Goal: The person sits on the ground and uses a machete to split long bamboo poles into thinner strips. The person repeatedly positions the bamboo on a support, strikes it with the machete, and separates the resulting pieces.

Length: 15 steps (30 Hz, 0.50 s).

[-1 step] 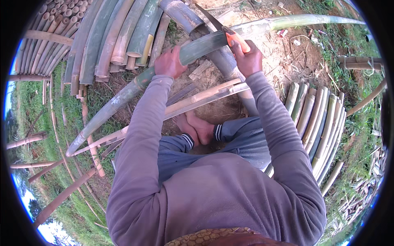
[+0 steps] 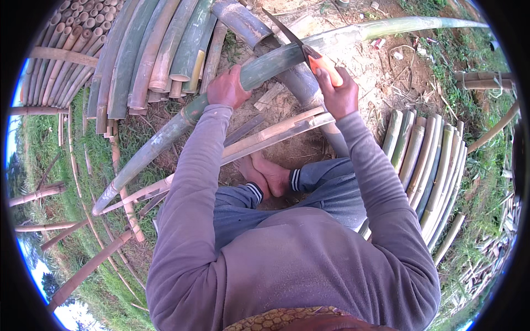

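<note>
A long green bamboo pole [image 2: 270, 66] slants across the view, resting over a thicker grey bamboo log [image 2: 305, 85]. My left hand [image 2: 229, 88] is wrapped round the pole, left of the log. In my right hand [image 2: 339, 95] is a hand saw [image 2: 326, 68], gripped by its orange handle. Its dark blade crosses the pole and points away to the far left. Where the blade meets the bamboo, the depth of any cut cannot be made out.
Cut green bamboo lengths [image 2: 149, 55] are stacked at the far left, beside a pile of thinner poles [image 2: 69, 44]. More cut pieces [image 2: 425, 160] lie to my right. Split bamboo strips [image 2: 270, 135] cross just beyond my bare feet [image 2: 270, 174].
My right hand and the saw have shifted slightly toward me and to the right. My left hand still grips the pole in nearly the same place.
</note>
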{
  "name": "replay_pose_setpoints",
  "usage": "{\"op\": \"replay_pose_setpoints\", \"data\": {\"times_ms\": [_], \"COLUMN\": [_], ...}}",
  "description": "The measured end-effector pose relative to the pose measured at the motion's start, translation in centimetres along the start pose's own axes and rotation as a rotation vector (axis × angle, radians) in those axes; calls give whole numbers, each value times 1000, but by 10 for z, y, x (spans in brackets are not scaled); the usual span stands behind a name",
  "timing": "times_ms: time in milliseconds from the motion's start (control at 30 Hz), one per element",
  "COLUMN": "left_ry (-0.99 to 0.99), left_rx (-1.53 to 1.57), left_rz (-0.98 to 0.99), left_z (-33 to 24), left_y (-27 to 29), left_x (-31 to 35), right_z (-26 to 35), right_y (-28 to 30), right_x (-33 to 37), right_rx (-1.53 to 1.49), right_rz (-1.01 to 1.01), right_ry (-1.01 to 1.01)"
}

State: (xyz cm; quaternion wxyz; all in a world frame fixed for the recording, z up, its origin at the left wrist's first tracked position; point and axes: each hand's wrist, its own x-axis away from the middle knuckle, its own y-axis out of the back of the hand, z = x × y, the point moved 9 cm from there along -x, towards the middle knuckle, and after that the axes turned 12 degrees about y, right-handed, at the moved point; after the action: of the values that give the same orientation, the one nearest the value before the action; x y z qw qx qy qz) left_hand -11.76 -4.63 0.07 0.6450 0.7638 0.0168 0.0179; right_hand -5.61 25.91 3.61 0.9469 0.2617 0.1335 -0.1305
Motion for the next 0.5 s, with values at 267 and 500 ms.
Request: {"op": "replay_pose_setpoints", "data": {"times_ms": [267,500], "left_ry": [-23,-30], "left_rx": [42,-17], "left_rz": [-50,-59], "left_z": [6,-10], "left_y": [-13,-7], "left_x": [8,11], "right_z": [-4,-3], "right_y": [93,-9], "right_x": [148,-29], "right_rx": [-19,14], "right_rz": [-6,11], "right_ry": [-13,-34]}}
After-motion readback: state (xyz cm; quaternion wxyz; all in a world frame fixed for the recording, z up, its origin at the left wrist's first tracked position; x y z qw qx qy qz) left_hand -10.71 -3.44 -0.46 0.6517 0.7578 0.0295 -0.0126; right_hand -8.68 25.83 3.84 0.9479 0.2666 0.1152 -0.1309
